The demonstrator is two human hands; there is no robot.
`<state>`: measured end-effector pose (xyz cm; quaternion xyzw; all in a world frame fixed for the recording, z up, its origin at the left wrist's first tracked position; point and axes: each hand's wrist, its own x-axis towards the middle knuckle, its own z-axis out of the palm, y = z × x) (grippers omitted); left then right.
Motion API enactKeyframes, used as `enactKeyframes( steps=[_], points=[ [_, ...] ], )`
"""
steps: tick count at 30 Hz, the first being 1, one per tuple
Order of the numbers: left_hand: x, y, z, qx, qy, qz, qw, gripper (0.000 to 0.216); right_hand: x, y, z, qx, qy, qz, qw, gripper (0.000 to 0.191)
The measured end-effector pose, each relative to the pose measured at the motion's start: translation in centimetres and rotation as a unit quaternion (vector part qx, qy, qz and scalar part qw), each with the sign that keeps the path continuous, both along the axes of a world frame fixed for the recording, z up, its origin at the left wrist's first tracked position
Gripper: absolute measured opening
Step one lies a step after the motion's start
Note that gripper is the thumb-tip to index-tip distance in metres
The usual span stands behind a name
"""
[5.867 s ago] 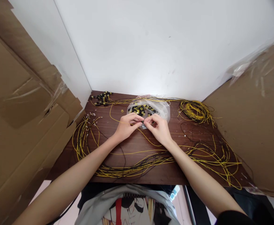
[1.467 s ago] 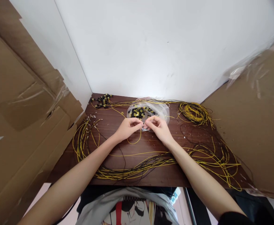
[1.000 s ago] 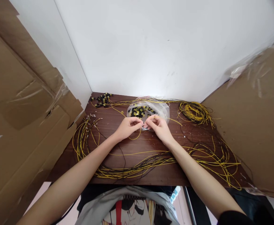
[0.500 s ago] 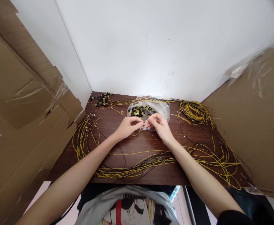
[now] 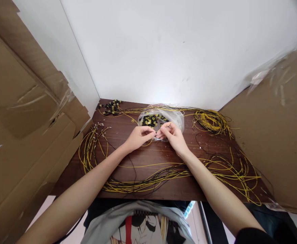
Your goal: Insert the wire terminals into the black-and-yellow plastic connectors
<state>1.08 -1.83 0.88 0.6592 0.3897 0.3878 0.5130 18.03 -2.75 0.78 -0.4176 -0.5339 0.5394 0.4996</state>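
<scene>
Dead center in the frame on my remote feed, the left hand (image 5: 140, 137) pinches a small dark part (image 5: 155, 134) at its fingertips, while the right hand (image 5: 172, 135), just beside it, grips a thin yellow wire (image 5: 160, 130). Between them, the wire slants toward the upper right; whether the right fingers touch the part, I cannot tell. Below spreads a brown tabletop (image 5: 163, 154), with a white wall (image 5: 151, 51) above and cardboard (image 5: 34, 135) at frame left.

No legible lettering, only unreadable marks on a small blue-and-white strip (image 5: 189, 209)
</scene>
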Motion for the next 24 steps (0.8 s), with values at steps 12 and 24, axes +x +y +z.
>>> enactKeyframes(
  steps=[12,24],
  points=[
    [0.04,-0.11,0.23,-0.012,-0.001,0.0,1.0,0.022,0.06,-0.06,0.06,-0.004,-0.001,-0.003,1.0,0.033],
    [0.07,0.05,-0.04,-0.002,-0.001,-0.002,1.0,0.02,0.01,-0.14,0.05,-0.004,-0.002,-0.002,1.0,0.032]
  ],
)
